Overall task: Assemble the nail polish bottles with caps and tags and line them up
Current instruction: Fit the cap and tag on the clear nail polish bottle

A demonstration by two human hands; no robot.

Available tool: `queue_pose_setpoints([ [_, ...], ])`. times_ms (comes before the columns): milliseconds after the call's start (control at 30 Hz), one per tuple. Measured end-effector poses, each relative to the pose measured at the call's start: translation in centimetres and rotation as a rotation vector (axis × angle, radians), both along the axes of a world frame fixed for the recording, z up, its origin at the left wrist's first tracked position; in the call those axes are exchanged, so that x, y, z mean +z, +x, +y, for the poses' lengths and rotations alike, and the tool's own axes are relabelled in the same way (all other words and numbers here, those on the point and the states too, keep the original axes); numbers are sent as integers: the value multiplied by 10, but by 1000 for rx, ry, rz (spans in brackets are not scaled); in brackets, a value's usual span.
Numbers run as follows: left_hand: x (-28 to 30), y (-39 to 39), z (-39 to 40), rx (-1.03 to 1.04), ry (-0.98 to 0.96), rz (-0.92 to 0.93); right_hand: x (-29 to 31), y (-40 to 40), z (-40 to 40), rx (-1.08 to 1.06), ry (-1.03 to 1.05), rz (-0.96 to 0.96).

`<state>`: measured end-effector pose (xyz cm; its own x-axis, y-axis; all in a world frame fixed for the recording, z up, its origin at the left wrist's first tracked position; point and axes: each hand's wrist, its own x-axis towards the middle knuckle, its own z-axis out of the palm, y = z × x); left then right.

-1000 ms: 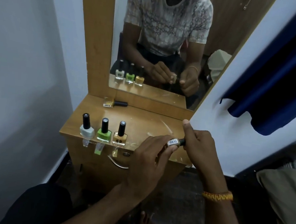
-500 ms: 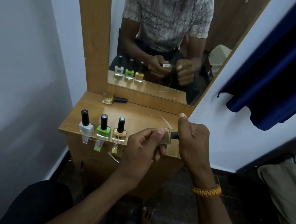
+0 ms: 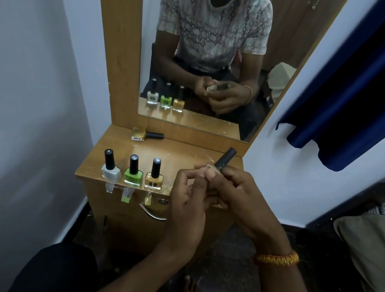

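Where mirror [image 3: 220, 53] meets wall [image 3: 39, 82], wooden dresser [image 3: 185, 154].

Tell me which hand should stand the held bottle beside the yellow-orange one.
Left, probably. The left hand grips the bottle body nearest the yellow-orange bottle; the right hand holds it farther off.

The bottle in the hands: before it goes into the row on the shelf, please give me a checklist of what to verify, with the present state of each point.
1. Held bottle gripped by both hands: ok, left hand and right hand curl round it.
2. Black cap on the held bottle: ok, it sits on the neck; tightness cannot tell.
3. Tag on the held bottle: cannot tell, the fingers hide it.
4. Free place right of the orange bottle: ok, bare shelf there.
5. Row upright: ok, silver bottle, green bottle and orange bottle stand with tags hanging.
6. All bottles lined up: not ok, a yellow bottle lies at the back.
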<state>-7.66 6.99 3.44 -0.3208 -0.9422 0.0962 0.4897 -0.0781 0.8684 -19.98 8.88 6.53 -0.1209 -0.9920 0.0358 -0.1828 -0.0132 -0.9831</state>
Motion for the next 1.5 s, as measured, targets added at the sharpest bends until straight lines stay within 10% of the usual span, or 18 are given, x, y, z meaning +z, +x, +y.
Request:
queue_pose_setpoints([
  [167,0,12,-4,190,-424,-431,8,-4,3,-33,-143,34],
  [267,14,26,-11,356,-565,-445,15,-15,11,100,-106,-290],
  [567,37,45,-28,-445,-52,72,6,-4,11,619,224,-664],
  [867,38,47,-39,-529,70,306,-9,18,-3,706,255,-969],
  [1500,39,60,-32,-362,9,124,-1,30,4,471,78,-485],
])
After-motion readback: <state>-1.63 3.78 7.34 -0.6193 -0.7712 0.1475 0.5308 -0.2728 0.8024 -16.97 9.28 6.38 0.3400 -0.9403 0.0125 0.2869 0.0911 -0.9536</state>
